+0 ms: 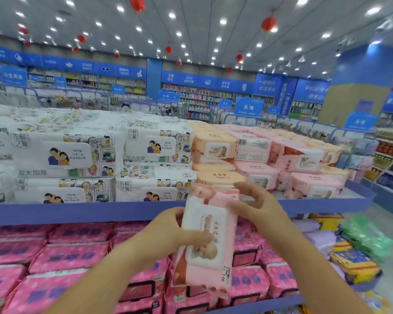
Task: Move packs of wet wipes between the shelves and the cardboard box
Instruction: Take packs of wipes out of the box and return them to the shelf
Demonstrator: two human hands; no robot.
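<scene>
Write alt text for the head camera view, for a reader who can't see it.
Two hands hold a pink pack of wet wipes before a blue shelf: the left hand grips its side, the right hand pinches its top. White packs and pink packs fill the shelf.

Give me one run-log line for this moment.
left hand: grips pink wet wipes pack | right hand: holds pack's top | pack: near-upright, before upper shelf
</scene>
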